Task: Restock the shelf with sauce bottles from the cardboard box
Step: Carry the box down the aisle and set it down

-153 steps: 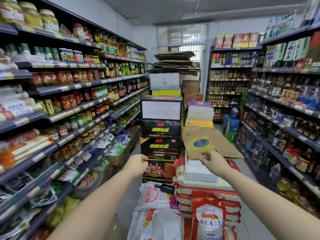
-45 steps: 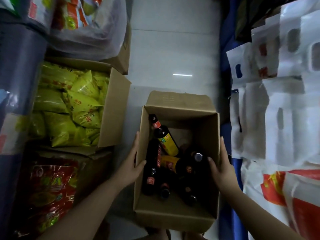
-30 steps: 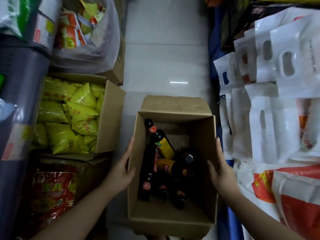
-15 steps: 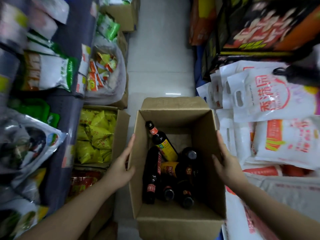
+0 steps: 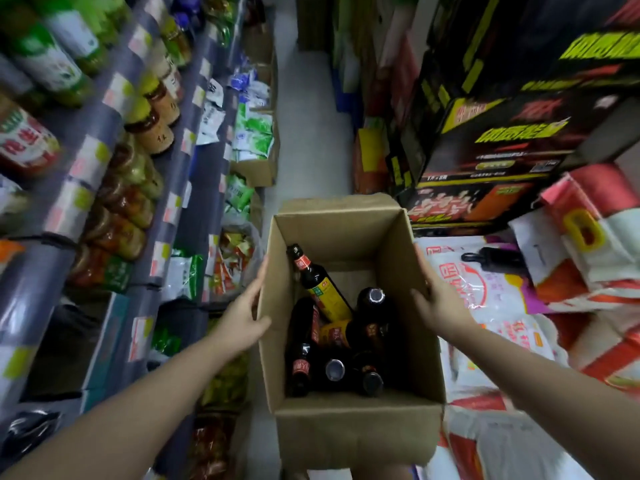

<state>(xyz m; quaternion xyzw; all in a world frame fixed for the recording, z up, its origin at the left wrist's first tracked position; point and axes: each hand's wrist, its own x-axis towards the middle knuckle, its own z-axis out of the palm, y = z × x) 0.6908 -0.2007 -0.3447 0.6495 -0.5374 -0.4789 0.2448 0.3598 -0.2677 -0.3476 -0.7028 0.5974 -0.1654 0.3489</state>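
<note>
An open cardboard box (image 5: 346, 424) is held in front of me above the aisle floor. My left hand (image 5: 242, 313) presses flat on its left wall and my right hand (image 5: 436, 303) presses on its right wall. Inside lie several dark sauce bottles; one with a yellow label and red neck band (image 5: 320, 285) leans against the left wall, while others (image 5: 372, 323) stand or lie jumbled at the bottom with their caps up. The shelf (image 5: 100, 168) with jars and bottles runs along my left.
Stacked rice sacks (image 5: 491, 289) and black drink cartons (image 5: 512, 140) crowd the right side. Open boxes of packets (image 5: 254, 147) sit on the floor by the shelf base. A narrow strip of pale floor (image 5: 311, 126) runs ahead between them.
The box has risen off the floor between my hands, and my view has tilted up along the aisle. Both hands keep the same hold on the box walls.
</note>
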